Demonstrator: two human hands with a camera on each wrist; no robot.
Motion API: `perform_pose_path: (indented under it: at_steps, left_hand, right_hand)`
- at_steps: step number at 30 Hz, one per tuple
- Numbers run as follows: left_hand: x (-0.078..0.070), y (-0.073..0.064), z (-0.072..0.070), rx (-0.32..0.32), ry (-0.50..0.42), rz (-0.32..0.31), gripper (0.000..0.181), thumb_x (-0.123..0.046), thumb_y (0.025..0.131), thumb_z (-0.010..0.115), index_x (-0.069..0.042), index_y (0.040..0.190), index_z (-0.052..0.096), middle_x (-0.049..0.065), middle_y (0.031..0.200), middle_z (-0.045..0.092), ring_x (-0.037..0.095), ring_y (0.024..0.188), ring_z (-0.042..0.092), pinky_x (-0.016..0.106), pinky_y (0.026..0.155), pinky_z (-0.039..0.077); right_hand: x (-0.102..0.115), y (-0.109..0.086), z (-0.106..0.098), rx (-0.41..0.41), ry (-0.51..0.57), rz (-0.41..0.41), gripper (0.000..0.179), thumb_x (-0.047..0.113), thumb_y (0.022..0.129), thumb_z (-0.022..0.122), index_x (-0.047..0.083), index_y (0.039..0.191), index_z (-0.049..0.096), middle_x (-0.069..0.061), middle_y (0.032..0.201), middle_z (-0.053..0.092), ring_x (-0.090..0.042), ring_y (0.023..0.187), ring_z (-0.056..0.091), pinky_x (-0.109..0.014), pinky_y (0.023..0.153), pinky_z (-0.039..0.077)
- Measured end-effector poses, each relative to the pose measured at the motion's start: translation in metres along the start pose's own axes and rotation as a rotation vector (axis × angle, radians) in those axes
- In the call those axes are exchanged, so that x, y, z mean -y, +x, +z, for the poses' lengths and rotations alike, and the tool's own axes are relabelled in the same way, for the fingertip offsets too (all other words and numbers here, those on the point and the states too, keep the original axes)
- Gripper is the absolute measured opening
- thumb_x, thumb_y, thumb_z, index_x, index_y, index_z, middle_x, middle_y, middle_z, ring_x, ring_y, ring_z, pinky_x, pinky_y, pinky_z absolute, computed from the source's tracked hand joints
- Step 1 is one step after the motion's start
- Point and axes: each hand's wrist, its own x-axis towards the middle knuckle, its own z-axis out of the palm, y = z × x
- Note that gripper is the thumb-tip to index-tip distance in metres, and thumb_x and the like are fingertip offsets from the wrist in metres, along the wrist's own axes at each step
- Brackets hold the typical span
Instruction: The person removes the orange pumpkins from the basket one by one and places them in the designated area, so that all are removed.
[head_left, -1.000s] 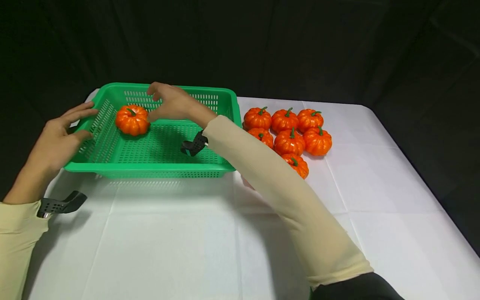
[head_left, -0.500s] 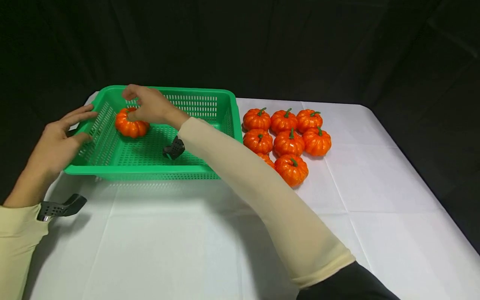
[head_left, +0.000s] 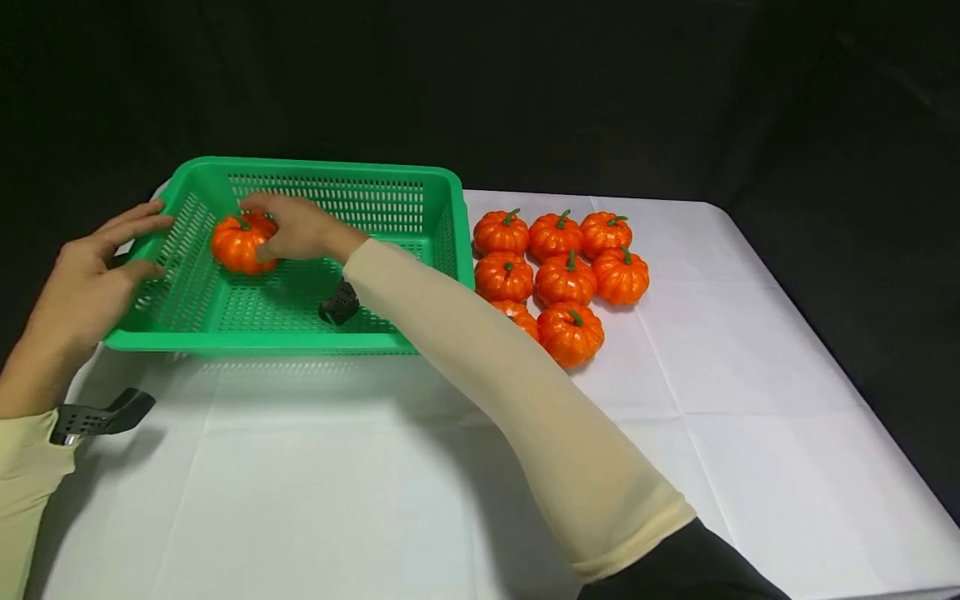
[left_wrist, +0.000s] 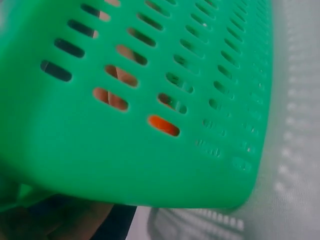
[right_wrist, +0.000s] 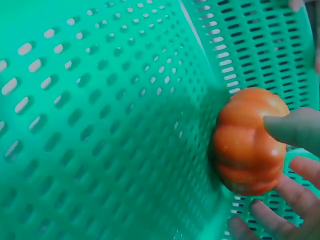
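An orange, ribbed pumpkin (head_left: 234,247) with a green stem sits inside the green slotted basket (head_left: 300,340), near its left end. My right hand (head_left: 296,227) reaches in over the basket and holds this pumpkin from its right side. In the right wrist view, the thumb (right_wrist: 292,129) lies on one side of the pumpkin (right_wrist: 245,150) and a finger touches the other. My left hand (head_left: 90,275) rests at the basket's left end, fingertips just over the rim. Through the slots of the basket wall (left_wrist: 125,165), the left wrist view shows orange and skin.
Several more pumpkins (head_left: 566,282) stand in rows on the white cloth just right of the basket, one partly behind my right sleeve (head_left: 487,375). A black curtain (head_left: 525,92) hangs behind the table. Black wrist mounts (head_left: 101,417) stick out below both hands.
My right hand has moved left over the basket, come down to the pumpkin and taken hold of it. The left hand stays at the rim. The view has shifted slightly.
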Motion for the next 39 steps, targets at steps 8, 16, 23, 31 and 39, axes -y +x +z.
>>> perform_pose_path:
  at_steps: [8,16,23,31,39]
  left_hand:
    - [0.001,-0.002,0.001,0.013,0.004,-0.02,0.055,0.0,0.102,0.045,-0.001,0.156,0.044,0.001,0.17,0.024,0.029,0.157,0.011,0.056,0.123,0.004]
    - [-0.002,-0.001,0.001,0.02,0.012,-0.024,0.054,-0.002,0.103,0.043,-0.001,0.157,0.043,0.002,0.17,0.023,0.032,0.157,0.01,0.058,0.122,0.002]
    - [-0.001,-0.004,-0.001,0.017,0.012,-0.03,0.055,0.0,0.102,0.044,-0.002,0.158,0.042,0.001,0.17,0.022,0.029,0.157,0.01,0.055,0.123,0.003]
    - [0.002,-0.002,-0.003,0.02,0.002,-0.032,0.055,-0.001,0.102,0.044,-0.002,0.158,0.042,0.001,0.17,0.022,0.028,0.157,0.011,0.055,0.123,0.003]
    - [0.003,-0.002,-0.002,0.019,0.008,-0.031,0.055,-0.001,0.103,0.044,-0.002,0.158,0.041,0.001,0.17,0.022,0.029,0.157,0.011,0.056,0.123,0.003]
  right_hand:
    - [0.0,0.002,0.008,0.068,-0.037,0.025,0.076,0.029,0.094,0.079,0.021,0.159,0.04,0.006,0.153,0.047,-0.007,0.127,0.046,-0.015,0.097,0.037]
    - [-0.001,0.002,0.011,0.049,-0.013,0.007,0.077,0.026,0.086,0.088,0.017,0.146,0.041,0.001,0.144,0.051,-0.01,0.116,0.051,-0.016,0.09,0.041]
    - [0.004,0.004,0.011,0.027,0.017,0.041,0.081,0.024,0.082,0.092,0.016,0.145,0.042,0.003,0.137,0.054,-0.01,0.112,0.053,-0.016,0.086,0.045]
    - [0.007,0.004,0.002,0.004,0.07,0.034,0.083,0.027,0.082,0.089,0.011,0.152,0.047,0.003,0.131,0.059,-0.009,0.109,0.056,-0.015,0.082,0.047]
    - [0.009,-0.007,-0.012,-0.031,0.23,0.053,0.077,0.023,0.082,0.087,0.013,0.148,0.049,0.003,0.121,0.059,-0.011,0.104,0.059,-0.017,0.078,0.05]
